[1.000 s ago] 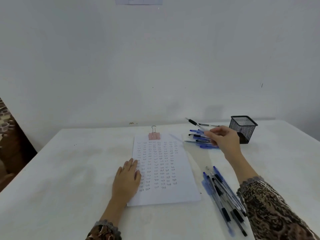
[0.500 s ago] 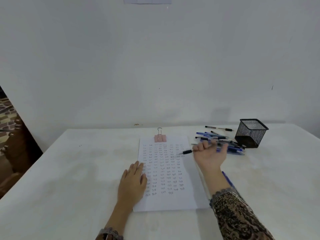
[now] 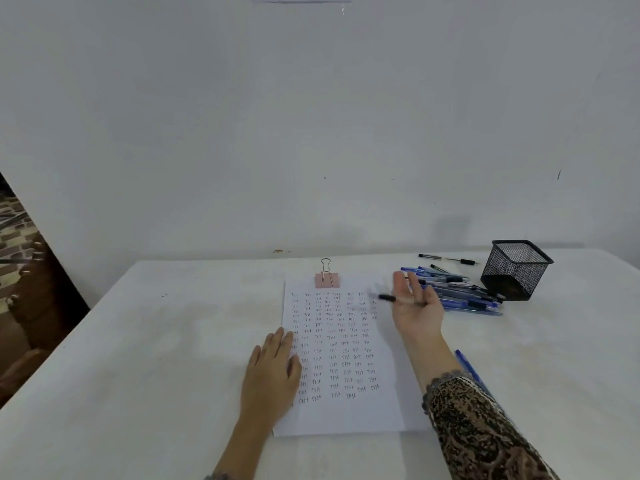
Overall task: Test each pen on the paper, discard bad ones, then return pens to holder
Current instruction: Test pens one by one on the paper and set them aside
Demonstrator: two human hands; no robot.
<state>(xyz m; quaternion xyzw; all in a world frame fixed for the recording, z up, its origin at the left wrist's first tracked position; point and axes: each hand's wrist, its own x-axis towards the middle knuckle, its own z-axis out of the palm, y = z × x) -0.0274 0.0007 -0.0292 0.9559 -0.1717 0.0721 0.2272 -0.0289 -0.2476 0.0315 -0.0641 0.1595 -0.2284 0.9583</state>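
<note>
A white paper (image 3: pixel 346 415) filled with rows of small "Test" words lies on the table, with a pink binder clip (image 3: pixel 326 279) at its top. My left hand (image 3: pixel 272 375) rests flat on the paper's left edge. Above the paper's upper right corner, my right hand (image 3: pixel 415 311) is turned palm up and holds a black-tipped pen (image 3: pixel 386 298) across its fingers; the pen is blurred. A pile of blue pens (image 3: pixel 460 296) lies just right of that hand. Beyond the pile stands an empty black mesh holder (image 3: pixel 516 271).
Two black pens (image 3: pixel 446 259) lie near the wall behind the pile. More blue pens (image 3: pixel 467 367) show beside my right sleeve, mostly hidden by the arm. The white table (image 3: pixel 156 341) ends at the wall. Dark wooden furniture (image 3: pixel 31 306) stands at the left.
My right hand took a pen from the pile, carried it left over the paper and turned palm up. My left hand stayed on the paper. The camera shifted left.
</note>
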